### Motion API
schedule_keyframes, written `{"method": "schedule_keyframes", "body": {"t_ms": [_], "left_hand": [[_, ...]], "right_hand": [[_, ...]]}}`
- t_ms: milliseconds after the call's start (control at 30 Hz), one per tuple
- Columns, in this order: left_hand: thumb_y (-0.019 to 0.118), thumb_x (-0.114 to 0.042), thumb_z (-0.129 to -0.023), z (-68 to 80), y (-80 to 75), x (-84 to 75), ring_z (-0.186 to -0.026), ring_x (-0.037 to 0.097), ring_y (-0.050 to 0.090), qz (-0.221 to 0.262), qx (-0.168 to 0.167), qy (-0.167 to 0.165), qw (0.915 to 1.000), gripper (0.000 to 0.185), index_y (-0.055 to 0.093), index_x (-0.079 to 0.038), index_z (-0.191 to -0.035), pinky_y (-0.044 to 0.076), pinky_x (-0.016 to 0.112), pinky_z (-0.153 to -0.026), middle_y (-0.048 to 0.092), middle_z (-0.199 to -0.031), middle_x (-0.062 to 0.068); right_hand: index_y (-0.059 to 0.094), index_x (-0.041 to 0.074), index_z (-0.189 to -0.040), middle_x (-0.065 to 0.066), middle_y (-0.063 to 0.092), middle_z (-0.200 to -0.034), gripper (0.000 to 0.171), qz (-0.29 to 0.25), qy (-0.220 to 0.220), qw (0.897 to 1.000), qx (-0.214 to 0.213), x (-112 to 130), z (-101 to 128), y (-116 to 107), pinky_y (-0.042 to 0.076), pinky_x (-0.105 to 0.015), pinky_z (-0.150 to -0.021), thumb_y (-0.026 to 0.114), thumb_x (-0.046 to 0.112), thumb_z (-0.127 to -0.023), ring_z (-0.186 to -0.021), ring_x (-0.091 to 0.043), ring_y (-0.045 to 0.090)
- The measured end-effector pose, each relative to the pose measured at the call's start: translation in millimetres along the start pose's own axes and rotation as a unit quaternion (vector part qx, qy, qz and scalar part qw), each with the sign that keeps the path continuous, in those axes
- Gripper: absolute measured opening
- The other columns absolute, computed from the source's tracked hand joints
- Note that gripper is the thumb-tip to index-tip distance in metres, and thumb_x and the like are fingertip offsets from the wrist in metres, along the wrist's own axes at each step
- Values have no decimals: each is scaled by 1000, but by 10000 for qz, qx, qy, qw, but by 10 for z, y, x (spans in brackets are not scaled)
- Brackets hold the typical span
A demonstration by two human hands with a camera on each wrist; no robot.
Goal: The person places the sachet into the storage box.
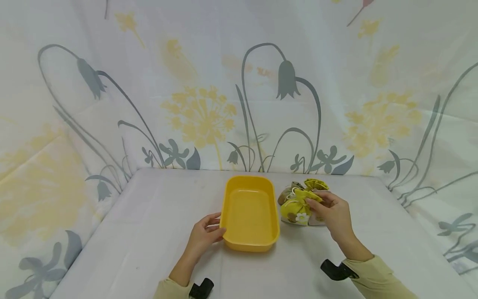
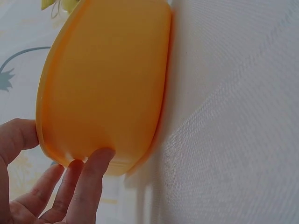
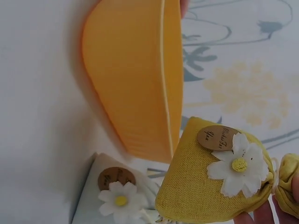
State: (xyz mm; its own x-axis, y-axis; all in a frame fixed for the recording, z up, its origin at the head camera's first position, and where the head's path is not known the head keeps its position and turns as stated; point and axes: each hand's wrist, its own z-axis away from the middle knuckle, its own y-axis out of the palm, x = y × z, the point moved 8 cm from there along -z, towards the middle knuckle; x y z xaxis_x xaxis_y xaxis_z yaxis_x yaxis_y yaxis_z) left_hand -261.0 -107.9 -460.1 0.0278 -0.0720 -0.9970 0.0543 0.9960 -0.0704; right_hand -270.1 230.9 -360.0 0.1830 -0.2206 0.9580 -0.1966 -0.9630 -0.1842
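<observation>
1. Resting on the near left corner of the yellow tub, the left hand has its fingers straight against the outer wall and its thumb on the rim; it steadies the tub without closing round it.
2. Yellow tub: shallow, rectangular, rounded corners, nothing inside. It stands flat on the white table, about midway between the two hands.
3. Right hand: just right of the tub, fingers curled over the gathered neck of the yellow pouch, pinching the fabric there.
4. Yellow pouch: mustard cloth drawstring bag with a white daisy and an oval wooden tag on its front. It sits just beside the tub's right wall; whether they touch cannot be told.
5. Pale pouch: light cloth bag with its own daisy and wooden tag, lying under or beside the yellow one, next to the tub's wall.
6. Brown pouch: partly hidden behind the yellow one, further back.
7. Floral curtain: white cloth with grey bellflowers and yellow dandelion heads, hanging behind and around the table.
</observation>
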Motion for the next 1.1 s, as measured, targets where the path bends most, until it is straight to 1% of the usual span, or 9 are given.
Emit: {"method": "schedule_keyframes", "body": {"t_ms": [100,267,433,533,600,800,933,1033,1100], "left_hand": [[70,-8,-82,-2,1,7,-96,27,61,38,13,-10,10000,52,50,3,-130,56,36,-72,56,-114,18],[70,-8,-82,-6,-5,16,-97,27,61,110,40,-13,9999,54,49,3,-130,56,38,-73,55,-116,19],[71,-10,-82,-4,-15,19,-97,26,61,4,-33,-47,10000,53,51,2,-129,56,35,-72,56,-115,18],[72,-12,-81,-3,-15,18,-97,26,61,-37,-61,-96,9999,52,52,0,-128,56,34,-72,56,-116,17],[72,-12,-81,-3,-15,19,-97,26,61,-30,-67,-116,9999,52,52,0,-128,56,34,-72,56,-116,17],[71,-11,-82,-5,-14,13,-97,27,61,-18,-33,-23,10000,51,52,1,-128,56,35,-72,57,-115,18],[71,-11,-81,-8,-15,22,-96,27,61,12,-42,-42,10000,52,52,2,-128,56,34,-72,57,-115,18],[72,-10,-81,-17,-11,35,-96,25,61,50,-52,-98,9999,52,52,0,-128,56,34,-72,57,-114,16],[72,-9,-81,-17,-11,36,-95,25,61,83,-57,-115,9999,52,52,0,-128,56,34,-72,57,-114,16]], "right_hand": [[59,-12,-108,2,66,-85,35,64,29,10000,42,16,-50,83,55,-21,-61,70,9,-83,-72,-5,64],[60,-12,-107,-11,66,-93,34,146,-54,9997,174,37,-137,249,55,-23,-67,70,8,-83,-73,-5,64],[60,-9,-111,-18,63,-103,34,204,155,9992,292,30,-184,404,55,-24,-69,70,10,-83,-76,-5,63],[61,-6,-113,-17,63,-105,36,255,273,9987,342,5,-224,476,55,-24,-69,70,13,-83,-77,-5,63],[61,-5,-112,-16,64,-104,35,242,309,9985,384,-10,-259,525,55,-25,-69,71,14,-83,-77,-7,63],[63,-2,-109,-12,66,-100,34,174,408,9971,612,-11,-341,688,56,-32,-72,72,17,-83,-78,-12,64],[62,-2,-110,-12,64,-102,34,212,528,9955,761,2,-378,792,56,-28,-71,70,18,-84,-81,-13,63],[63,-1,-110,-12,64,-102,32,310,522,9948,817,7,-414,853,55,-25,-69,70,17,-84,-83,-16,63],[63,-1,-110,-13,64,-102,32,311,469,9946,871,10,-443,898,55,-27,-70,70,16,-84,-85,-18,64]]}}
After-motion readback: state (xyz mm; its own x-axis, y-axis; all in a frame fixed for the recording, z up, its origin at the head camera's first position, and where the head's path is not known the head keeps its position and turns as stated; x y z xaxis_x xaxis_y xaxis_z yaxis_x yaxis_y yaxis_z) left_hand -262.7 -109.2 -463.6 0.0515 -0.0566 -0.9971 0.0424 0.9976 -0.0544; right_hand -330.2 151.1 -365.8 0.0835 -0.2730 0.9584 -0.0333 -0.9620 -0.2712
